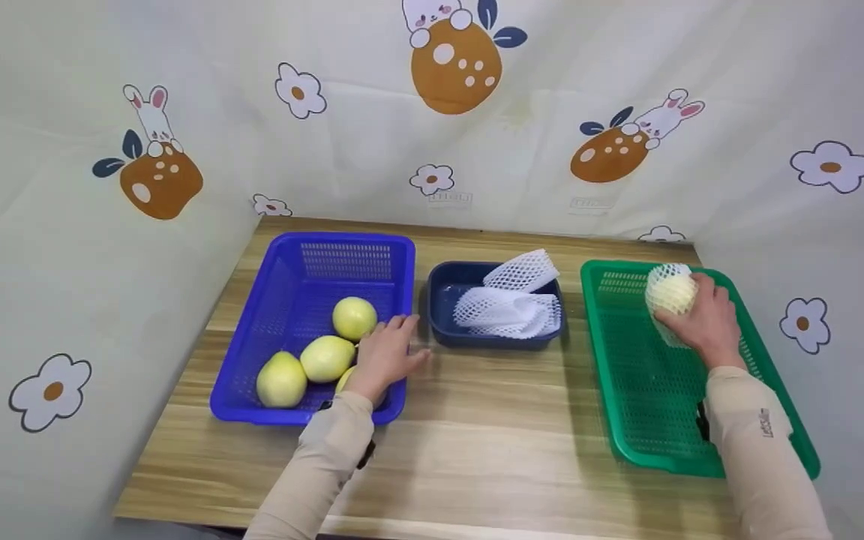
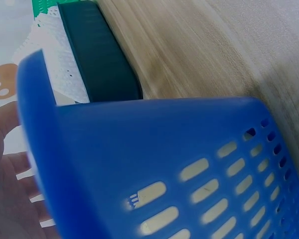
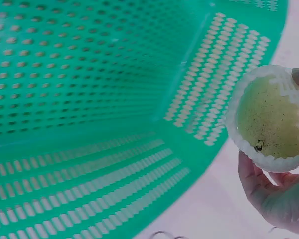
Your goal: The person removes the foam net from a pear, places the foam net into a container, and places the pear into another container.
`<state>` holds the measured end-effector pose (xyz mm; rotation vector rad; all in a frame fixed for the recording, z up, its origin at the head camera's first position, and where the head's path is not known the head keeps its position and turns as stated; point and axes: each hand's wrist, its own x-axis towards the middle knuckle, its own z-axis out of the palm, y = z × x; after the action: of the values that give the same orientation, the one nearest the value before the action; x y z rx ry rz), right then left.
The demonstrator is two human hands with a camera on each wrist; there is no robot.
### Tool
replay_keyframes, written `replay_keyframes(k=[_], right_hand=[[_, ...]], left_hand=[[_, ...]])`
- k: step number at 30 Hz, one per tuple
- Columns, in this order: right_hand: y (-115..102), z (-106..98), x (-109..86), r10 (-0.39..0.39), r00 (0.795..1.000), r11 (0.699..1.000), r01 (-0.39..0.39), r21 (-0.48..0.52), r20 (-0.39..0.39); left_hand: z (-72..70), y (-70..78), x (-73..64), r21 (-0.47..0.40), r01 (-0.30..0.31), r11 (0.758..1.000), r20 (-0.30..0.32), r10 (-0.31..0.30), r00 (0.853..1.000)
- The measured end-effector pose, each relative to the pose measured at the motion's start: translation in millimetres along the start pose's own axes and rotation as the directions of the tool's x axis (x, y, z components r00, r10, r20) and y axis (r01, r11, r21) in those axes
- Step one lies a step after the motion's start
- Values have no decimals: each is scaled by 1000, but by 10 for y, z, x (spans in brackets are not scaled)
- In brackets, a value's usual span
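My right hand (image 1: 709, 322) holds a yellow-green pear (image 1: 673, 294) in a white foam net (image 1: 668, 271) over the far part of the green basket (image 1: 627, 442). In the right wrist view, the net rings the pear's speckled end, with its dark blossom spot showing. My left hand (image 1: 383, 356) is at the right rim of the blue basket (image 1: 244, 412), fingers loosely extended and holding nothing. Several bare pears (image 1: 282, 379) lie in that basket beside the hand, which partly covers one of them.
Between the baskets stands a dark blue tub (image 1: 443, 300) with several white foam nets (image 1: 507, 311) in it, one leaning over its back rim. Everything stands on a wooden table (image 1: 492, 435). A patterned curtain (image 1: 357, 150) hangs behind and at both sides.
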<state>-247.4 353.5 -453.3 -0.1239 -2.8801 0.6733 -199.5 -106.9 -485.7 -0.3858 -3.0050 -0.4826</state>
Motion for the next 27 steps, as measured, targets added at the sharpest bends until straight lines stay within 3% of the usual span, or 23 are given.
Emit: replay_keyframes(k=[7, 16, 27], right_hand=[[-426, -9, 38, -157, 982, 985, 164, 60, -106], [-1025, 70, -33, -262, 960, 957, 272, 102, -96], [-1335, 124, -134, -397, 911, 910, 407, 76, -113]], left_hand=[[-5, 2, 9, -6, 9, 1000, 16, -9, 1000], [-18, 16, -3, -7, 6, 1000, 23, -6, 1000], [-29, 13, -5, 4, 6, 1000, 17, -6, 1000]])
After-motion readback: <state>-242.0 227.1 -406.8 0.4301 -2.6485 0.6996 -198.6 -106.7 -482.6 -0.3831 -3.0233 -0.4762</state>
